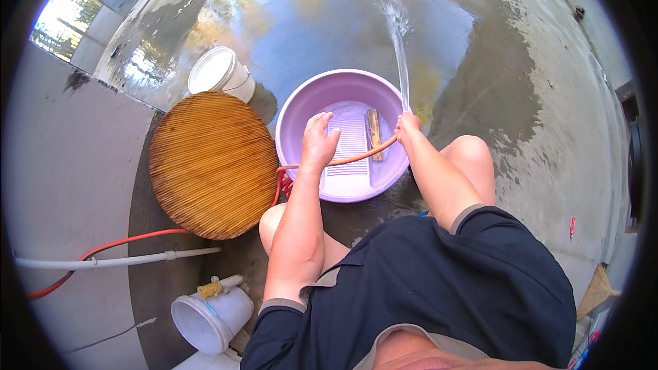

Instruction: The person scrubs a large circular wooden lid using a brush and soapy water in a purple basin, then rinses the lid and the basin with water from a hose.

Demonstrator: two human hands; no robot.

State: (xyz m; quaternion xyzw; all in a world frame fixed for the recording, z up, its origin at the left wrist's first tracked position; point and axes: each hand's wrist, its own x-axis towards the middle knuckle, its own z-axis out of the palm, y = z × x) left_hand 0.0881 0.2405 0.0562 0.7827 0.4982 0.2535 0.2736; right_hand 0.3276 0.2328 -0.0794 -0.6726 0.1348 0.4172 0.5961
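A round purple plastic basin (303, 113) sits on the wet concrete before me. Inside it is a ribbed washboard (349, 139), with a wooden stick or block (374, 133) along its right side and a little foamy water at the bottom. My right hand (409, 126) grips the end of an orange hose (367, 154) at the basin's right rim. From there a jet of water (403, 61) shoots away over the rim and splashes on the floor beyond. Over the basin's left part, my left hand (320, 139) hangs with its fingers apart and nothing in it.
A round, ridged wooden lid or board (213, 164) stands left of the basin, near a white bucket (226, 72). Another white bucket (211, 313) lies tipped at lower left, below a white pipe (128, 259). A broom (596, 293) is at far right.
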